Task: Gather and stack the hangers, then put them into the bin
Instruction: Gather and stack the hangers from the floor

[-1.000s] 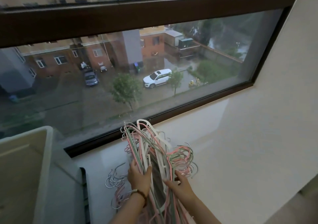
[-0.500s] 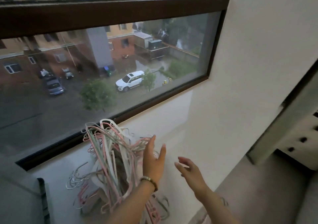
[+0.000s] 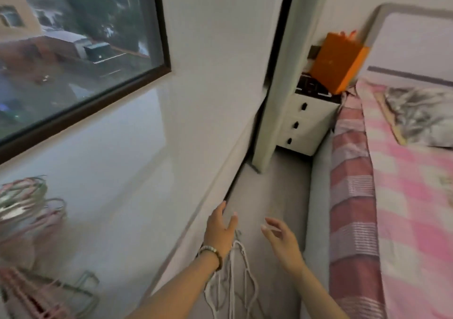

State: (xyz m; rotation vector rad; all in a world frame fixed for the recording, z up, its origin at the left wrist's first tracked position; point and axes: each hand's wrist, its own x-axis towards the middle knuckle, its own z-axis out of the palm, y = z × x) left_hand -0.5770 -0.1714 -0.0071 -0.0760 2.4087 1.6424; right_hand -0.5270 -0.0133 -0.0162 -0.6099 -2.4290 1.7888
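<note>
Head view. The left hand (image 3: 220,230) is released, fingers spread, holding nothing. The right hand (image 3: 282,242), at its 3 o'clock, is likewise slack and empty. White hangers (image 3: 236,284) lie on the grey floor (image 3: 274,184) in the gap between the window sill (image 3: 110,171) and the bed (image 3: 404,171), at 6 o'clock of both hands, with hook ends just beside the left palm. The pink and green hanger pile (image 3: 24,208) sits on the sill at 9 o'clock. The bin is not in view.

Judgement: the step in hand is collecting the floor strays. Recommend gathering the hooks first, then lifting one aligned bundle, so nothing snags before it joins the pile.
</note>
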